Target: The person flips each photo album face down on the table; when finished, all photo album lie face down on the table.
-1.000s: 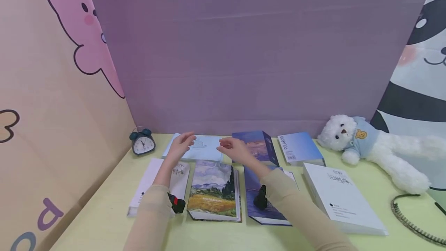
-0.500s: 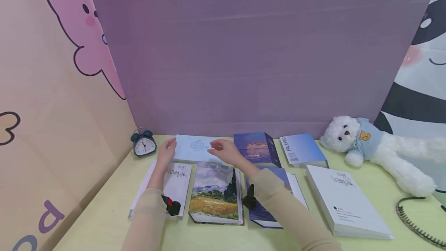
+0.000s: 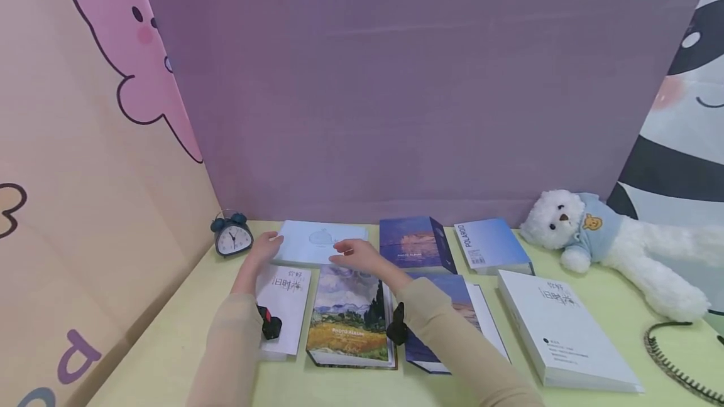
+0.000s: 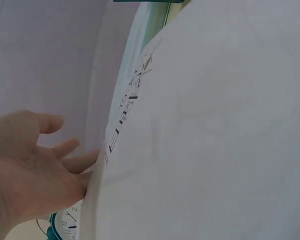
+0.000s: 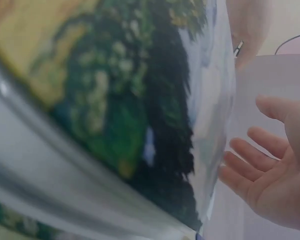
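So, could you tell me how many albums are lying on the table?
7. Back row: pale whale album, purple album, blue Polaroid album. Front row: white album, landscape album, blue album, large white album. None looks hidden.

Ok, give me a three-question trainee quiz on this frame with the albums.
1. True or false: the left hand holds the alarm clock.
2. Which album lies between both hands? A) pale whale album B) POLAROID album C) big white album
3. Fill in: the teddy bear lies at the table's far ____ side.

Key: 1 false, it is at the pale album's left edge; 2 A; 3 right.
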`<state>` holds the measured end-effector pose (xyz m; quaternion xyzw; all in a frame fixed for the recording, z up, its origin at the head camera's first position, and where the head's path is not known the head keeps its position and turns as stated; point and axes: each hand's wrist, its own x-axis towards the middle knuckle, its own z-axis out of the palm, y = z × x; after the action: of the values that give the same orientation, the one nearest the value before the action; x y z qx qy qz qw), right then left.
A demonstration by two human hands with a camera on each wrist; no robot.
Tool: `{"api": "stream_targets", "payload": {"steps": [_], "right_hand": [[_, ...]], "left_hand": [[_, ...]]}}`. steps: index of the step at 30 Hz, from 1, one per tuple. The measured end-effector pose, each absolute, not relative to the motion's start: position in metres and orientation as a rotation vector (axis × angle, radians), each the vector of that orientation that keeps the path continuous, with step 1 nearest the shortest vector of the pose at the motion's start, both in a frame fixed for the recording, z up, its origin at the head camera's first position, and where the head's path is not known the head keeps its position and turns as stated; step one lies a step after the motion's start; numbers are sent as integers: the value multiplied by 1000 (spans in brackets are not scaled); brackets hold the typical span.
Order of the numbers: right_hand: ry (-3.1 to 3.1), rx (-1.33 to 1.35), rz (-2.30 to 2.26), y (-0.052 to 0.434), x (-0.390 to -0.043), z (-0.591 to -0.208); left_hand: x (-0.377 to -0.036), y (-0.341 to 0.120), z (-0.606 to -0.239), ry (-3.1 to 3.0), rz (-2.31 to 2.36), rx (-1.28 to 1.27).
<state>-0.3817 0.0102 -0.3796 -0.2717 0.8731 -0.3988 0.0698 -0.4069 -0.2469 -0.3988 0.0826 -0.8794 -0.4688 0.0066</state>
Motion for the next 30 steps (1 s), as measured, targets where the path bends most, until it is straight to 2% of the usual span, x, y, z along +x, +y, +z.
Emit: {"api": "stream_targets", "payload": {"steps": [1, 8, 15, 18, 25, 30], "right_hand": [[2626, -826, -1187, 10, -382, -381], [2578, -811, -1114, 6, -385, -395], [2559, -815, -1038, 4, -383, -397], [2561, -825, -1002, 4, -383, -395], [2550, -797, -986, 5, -384, -391], [2551, -796, -981, 6, -388, -392]], "left_hand": [[-410, -249, -402, -2773, -1444, 231], [-514, -301, -499, -2855, -1184, 175], [-529, -310, -512, -2784, -1296, 203], [-521, -308, -504, -2667, -1363, 256], [-428, -268, -418, -2625, -1536, 348], [-402, -256, -395, -2562, -1622, 362]]}}
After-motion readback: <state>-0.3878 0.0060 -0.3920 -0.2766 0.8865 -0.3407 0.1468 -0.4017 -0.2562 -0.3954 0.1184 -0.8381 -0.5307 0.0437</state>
